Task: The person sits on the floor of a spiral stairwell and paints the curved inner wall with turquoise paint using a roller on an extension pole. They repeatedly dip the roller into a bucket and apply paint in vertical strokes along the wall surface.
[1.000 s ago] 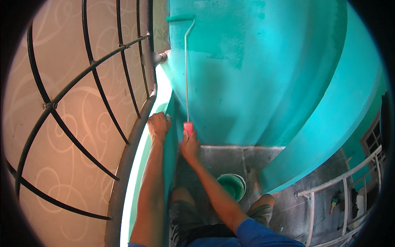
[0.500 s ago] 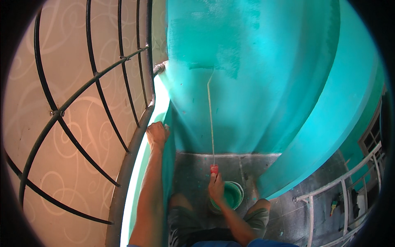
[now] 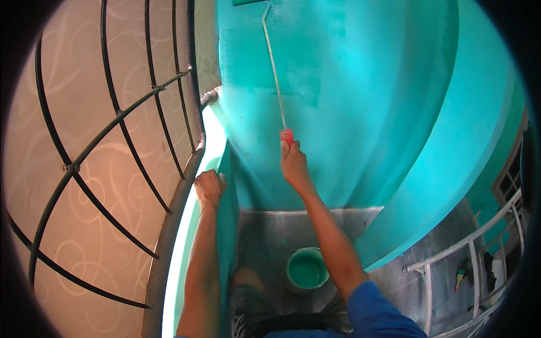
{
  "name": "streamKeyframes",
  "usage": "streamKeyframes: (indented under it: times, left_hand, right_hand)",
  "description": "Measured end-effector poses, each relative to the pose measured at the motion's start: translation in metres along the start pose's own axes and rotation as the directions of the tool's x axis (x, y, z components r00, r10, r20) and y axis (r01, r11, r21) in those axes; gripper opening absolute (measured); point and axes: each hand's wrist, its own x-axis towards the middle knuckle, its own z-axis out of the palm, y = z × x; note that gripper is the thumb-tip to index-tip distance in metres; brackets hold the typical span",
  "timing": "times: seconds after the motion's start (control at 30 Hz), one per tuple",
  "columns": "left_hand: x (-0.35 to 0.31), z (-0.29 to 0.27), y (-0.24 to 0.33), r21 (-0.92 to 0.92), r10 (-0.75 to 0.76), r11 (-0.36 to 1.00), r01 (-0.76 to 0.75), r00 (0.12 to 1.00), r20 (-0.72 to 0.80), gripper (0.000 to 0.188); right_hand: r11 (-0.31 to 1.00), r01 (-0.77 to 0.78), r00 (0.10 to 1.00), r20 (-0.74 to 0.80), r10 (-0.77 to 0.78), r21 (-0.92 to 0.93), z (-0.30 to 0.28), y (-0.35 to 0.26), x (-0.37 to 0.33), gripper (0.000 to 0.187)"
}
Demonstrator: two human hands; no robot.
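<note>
My right hand (image 3: 294,164) is wrapped round the red handle of a paint roller (image 3: 273,62), arm stretched forward. The roller's long thin metal rod runs up to its green roller head, which lies against the turquoise wall (image 3: 360,101) at the top edge of the view. Darker fresh paint covers a patch of wall below the head. To the left, my left hand (image 3: 209,186) rests with curled fingers over the edge of a pale window ledge (image 3: 191,242). On the floor below stands a bucket (image 3: 307,269) with green paint inside.
Black window bars (image 3: 121,115) line the left side before a patterned cream surface. A curved turquoise wall edge (image 3: 445,186) sweeps down at the right. Beyond it are a metal railing (image 3: 451,256) and a small brush (image 3: 460,277). My legs are close to the bucket.
My right hand has risen and reached forward from above the bucket. The roller head has travelled up the wall. My left hand stays on the ledge.
</note>
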Motion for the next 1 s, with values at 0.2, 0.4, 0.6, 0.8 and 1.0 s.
streamKeyframes:
  times: [0.2,0.4,0.6,0.8,1.0]
  left_hand:
    - [0.002,0.002,-0.001,0.055,0.004,0.998,-0.005,1.0,0.027,0.026]
    - [0.0,0.002,0.002,0.071,0.022,0.997,-0.023,1.0,0.01,0.027]
    - [0.002,0.004,0.003,0.051,0.032,0.998,-0.031,0.999,-0.003,0.027]
    - [0.003,0.007,-0.005,0.074,0.06,0.996,-0.058,0.998,-0.031,0.027]
    - [0.0,0.004,0.001,0.066,0.056,0.996,-0.055,0.998,-0.016,0.027]
  right_hand:
    - [0.992,-0.07,0.998,-0.005,0.07,0.105,0.06,0.058,-0.108,0.044]
    - [0.996,0.086,0.996,-0.04,-0.085,0.031,0.039,0.016,-0.06,0.04]
    - [0.998,0.027,0.994,-0.108,-0.021,0.049,0.005,-0.02,0.012,0.036]
    - [0.987,0.021,0.996,-0.09,-0.006,0.161,0.019,0.05,-0.098,0.035]
    - [0.992,-0.07,0.996,-0.049,0.076,0.105,-0.026,0.075,-0.12,0.036]
